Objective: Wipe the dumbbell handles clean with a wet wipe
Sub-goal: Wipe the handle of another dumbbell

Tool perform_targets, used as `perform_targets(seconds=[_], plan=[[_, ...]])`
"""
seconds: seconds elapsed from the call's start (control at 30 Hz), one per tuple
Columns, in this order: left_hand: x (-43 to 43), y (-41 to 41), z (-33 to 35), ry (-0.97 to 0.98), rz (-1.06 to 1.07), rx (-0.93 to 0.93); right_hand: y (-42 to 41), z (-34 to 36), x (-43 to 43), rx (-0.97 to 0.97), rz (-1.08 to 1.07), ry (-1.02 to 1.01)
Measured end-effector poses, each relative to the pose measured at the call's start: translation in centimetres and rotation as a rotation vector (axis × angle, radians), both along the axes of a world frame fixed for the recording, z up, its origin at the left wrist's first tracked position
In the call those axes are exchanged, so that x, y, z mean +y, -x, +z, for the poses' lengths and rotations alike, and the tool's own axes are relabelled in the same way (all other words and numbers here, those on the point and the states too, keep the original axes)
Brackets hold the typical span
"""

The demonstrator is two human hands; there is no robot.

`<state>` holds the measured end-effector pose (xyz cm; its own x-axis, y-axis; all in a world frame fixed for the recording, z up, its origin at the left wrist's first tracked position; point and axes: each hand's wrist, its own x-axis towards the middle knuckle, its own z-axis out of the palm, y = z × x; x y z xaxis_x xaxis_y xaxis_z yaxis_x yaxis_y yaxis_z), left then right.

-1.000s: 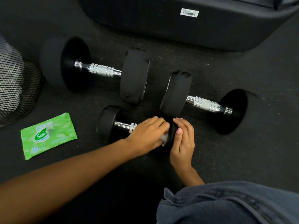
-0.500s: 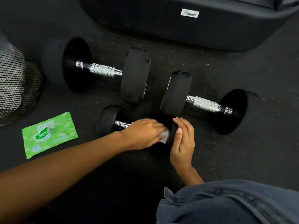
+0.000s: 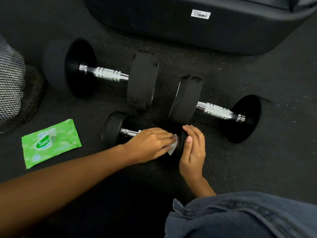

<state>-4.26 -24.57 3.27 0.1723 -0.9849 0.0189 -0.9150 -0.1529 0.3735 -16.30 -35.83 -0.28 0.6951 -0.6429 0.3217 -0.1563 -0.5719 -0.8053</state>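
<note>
Dark rubber floor [image 3: 257, 160]: dumbbell handle [image 3: 129, 132] under left hand [image 3: 149, 145], fingers [image 3: 164, 134] around wet wipe [image 3: 173, 148].

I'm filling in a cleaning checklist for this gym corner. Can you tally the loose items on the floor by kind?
Dumbbells: 3
Wet wipe: 1
Wipe pack: 1
Mesh bin: 1
Total: 6
</note>
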Motion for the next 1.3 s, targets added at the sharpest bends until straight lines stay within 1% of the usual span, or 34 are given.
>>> perform_targets(seconds=[0.07,0.13,0.2,0.3,0.4,0.5,0.67,0.77,0.87,0.97,1.13,1.3], plan=[[-0.4,0.3,0.5,-0.026,0.077,0.052,0.0,0.0,0.0,0.006,-0.003,0.001],[-1.7,0.3,0.9,-0.158,0.23,0.194,0.0,0.0,0.0,0.008,-0.003,0.004],[-2.9,-0.2,1.4,-0.317,0.323,0.243,0.0,0.1,-0.1,0.008,0.004,0.008],[-3.3,-1.5,1.8,-0.452,0.348,0.274,0.0,0.1,-0.1,0.016,0.011,0.014],[-3.0,-2.9,1.8,-0.572,0.394,0.373,0.0,0.2,0.0,0.014,0.002,0.017],[-3.7,-2.6,1.6,-0.586,0.368,0.412,-0.1,0.1,0.0,0.001,-0.006,0.015],[-3.5,-1.7,1.1,-0.507,0.299,0.465,0.0,0.1,-0.1,0.01,0.004,0.024],[-2.9,-3.0,1.1,-0.572,0.322,0.474,0.0,0.2,-0.1,0.015,0.007,0.024],[-3.6,-2.9,1.6,-0.617,0.335,0.426,0.0,0.1,-0.1,0.004,0.002,0.017],[-4.3,-1.6,1.7,-0.558,0.294,0.394,-0.1,0.0,0.0,-0.004,0.003,0.012],[-1.4,-1.8,1.2,-0.314,0.211,0.429,0.0,0.0,-0.1,0.0,0.003,0.02],[-0.9,-0.8,0.4,-0.086,0.146,0.312,-0.1,-0.1,0.0,-0.017,0.001,0.012]])
